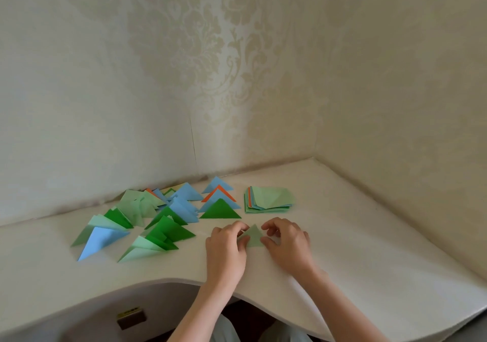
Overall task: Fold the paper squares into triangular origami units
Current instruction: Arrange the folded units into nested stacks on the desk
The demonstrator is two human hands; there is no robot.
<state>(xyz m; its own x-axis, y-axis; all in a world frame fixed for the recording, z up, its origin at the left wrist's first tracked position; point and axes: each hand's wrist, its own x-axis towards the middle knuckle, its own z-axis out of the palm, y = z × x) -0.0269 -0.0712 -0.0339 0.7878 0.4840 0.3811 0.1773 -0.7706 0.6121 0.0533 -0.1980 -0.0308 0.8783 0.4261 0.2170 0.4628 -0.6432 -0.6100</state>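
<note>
White curved desk (342, 236) meets patterned cream wallpaper (237, 65).

Single head-worn view, looking forward and down, close above the white table (355, 236), facing a wallpapered corner (313, 78)

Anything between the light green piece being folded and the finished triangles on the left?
Nothing visible. Both hands, left hand and right hand, pinch the light green triangle on the table. Bare tabletop separates it from the folded triangles to its left.
</note>
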